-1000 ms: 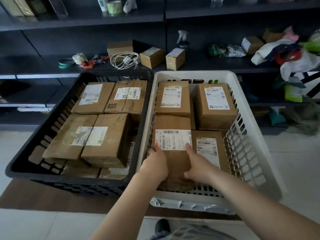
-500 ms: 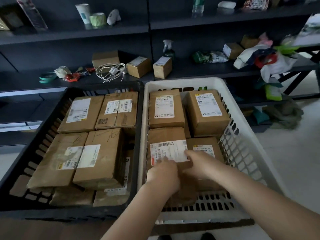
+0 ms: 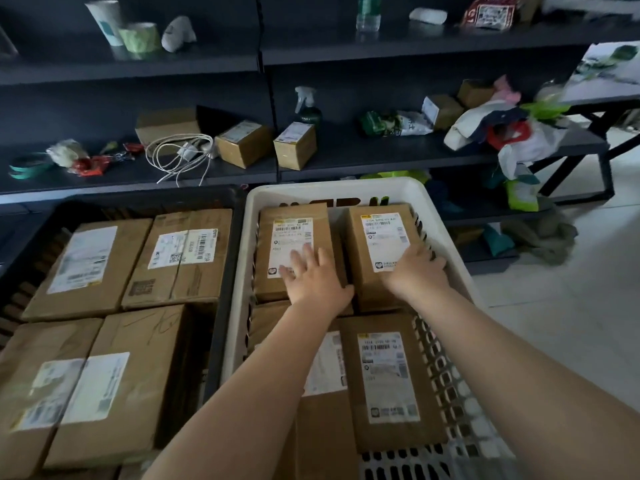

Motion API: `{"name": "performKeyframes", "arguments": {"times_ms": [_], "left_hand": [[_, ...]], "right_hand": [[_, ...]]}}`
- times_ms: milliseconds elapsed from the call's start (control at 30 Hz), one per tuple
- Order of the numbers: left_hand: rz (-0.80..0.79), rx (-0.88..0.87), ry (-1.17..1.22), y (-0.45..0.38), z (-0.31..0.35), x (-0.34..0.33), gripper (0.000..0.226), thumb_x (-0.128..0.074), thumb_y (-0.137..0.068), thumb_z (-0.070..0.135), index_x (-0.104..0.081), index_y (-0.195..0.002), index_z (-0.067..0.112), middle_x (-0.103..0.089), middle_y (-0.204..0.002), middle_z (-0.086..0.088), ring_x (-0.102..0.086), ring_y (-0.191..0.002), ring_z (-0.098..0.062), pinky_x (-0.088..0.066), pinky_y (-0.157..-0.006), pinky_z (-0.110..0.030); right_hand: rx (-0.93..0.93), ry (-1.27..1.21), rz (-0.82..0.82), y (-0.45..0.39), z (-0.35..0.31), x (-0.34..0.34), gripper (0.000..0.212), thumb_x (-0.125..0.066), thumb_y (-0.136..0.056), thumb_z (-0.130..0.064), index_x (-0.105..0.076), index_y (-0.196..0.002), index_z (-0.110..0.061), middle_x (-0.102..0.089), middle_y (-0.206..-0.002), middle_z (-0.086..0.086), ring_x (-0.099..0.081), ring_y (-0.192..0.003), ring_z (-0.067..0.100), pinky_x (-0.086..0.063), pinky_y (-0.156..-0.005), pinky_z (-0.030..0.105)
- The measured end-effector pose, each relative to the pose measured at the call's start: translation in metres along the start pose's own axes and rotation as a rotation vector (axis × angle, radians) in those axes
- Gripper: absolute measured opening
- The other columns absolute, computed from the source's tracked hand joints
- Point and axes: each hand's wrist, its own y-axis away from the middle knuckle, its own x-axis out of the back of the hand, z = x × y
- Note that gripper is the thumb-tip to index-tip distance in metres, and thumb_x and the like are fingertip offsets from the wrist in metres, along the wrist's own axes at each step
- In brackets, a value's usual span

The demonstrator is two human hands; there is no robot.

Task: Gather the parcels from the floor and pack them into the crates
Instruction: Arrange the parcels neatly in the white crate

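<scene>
Four brown cardboard parcels are seen packed in the white crate (image 3: 446, 233), with more in the black crate (image 3: 221, 341) just beside it on the left. The left hand (image 3: 313, 277) is laid flat on the far-left parcel (image 3: 294, 251), its fingers (image 3: 298, 259) straight and spread over the label. The right hand (image 3: 417, 271) is rested on the far-right parcel (image 3: 379, 254), its fingers reaching toward the edge by the crate wall; whether they are hooked over that edge cannot be told.

The parcels are judged stiff and boxy, taped smooth and therefore somewhat slippery; weight cannot be read, though moderate is likely. With the fit this tight, side grips are blocked, so each is best shifted by flat pressure on top or lifted by an exposed corner.
</scene>
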Motion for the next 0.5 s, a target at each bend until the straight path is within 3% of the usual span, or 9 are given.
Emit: {"name": "performKeyframes", "arguments": {"times_ms": [100,233,333,433,500], "left_hand": [[0.037,0.0,0.007,-0.012,-0.014,-0.013,0.105,-0.054,-0.077,0.06,0.011,-0.147,0.016,0.012,-0.157,-0.01,0.016,-0.142,-0.033,0.012,-0.11,-0.053],[0.078,-0.098,0.12,-0.023,-0.025,-0.013,0.093,-0.047,-0.08,0.055,0.005,-0.148,0.018,0.008,-0.158,-0.002,0.014,-0.143,-0.022,0.017,-0.107,-0.039],[0.075,-0.121,0.117,-0.022,-0.029,-0.014,0.087,-0.041,-0.085,0.054,0.008,-0.148,0.019,0.012,-0.158,0.0,0.017,-0.143,-0.019,0.02,-0.106,-0.037],[0.039,-0.129,0.121,-0.022,-0.03,-0.013,0.093,-0.046,-0.081,0.058,0.008,-0.148,0.022,0.012,-0.157,0.003,0.018,-0.143,-0.019,0.013,-0.112,-0.043],[0.013,-0.051,0.185,-0.023,-0.036,-0.007,0.095,-0.047,-0.078,0.065,0.005,-0.148,0.027,0.011,-0.157,0.007,0.016,-0.143,-0.021,-0.006,-0.114,-0.05]], "right_hand": [[0.012,-0.164,-0.007,-0.012,0.006,-0.01,0.09,-0.058,-0.079,-0.054,-0.016,-0.145,-0.008,-0.041,-0.141,0.014,-0.039,-0.127,0.036,-0.039,-0.101,0.048],[0.084,-0.303,-0.025,-0.016,0.01,-0.015,0.101,-0.064,-0.079,-0.05,-0.001,-0.147,-0.009,-0.025,-0.15,0.015,-0.031,-0.134,0.033,-0.034,-0.105,0.047],[0.134,-0.291,-0.037,-0.017,0.012,-0.015,0.106,-0.067,-0.076,-0.051,0.0,-0.148,-0.012,-0.023,-0.15,0.013,-0.03,-0.134,0.031,-0.035,-0.104,0.045],[0.188,-0.336,0.006,-0.018,0.018,-0.015,0.097,-0.074,-0.069,-0.047,-0.019,-0.144,-0.017,-0.039,-0.142,0.007,-0.041,-0.127,0.026,-0.04,-0.097,0.043],[0.125,-0.519,-0.001,-0.022,0.019,-0.01,0.082,-0.078,-0.068,-0.039,-0.034,-0.135,-0.018,-0.05,-0.132,0.005,-0.049,-0.119,0.024,-0.044,-0.092,0.04]]}}
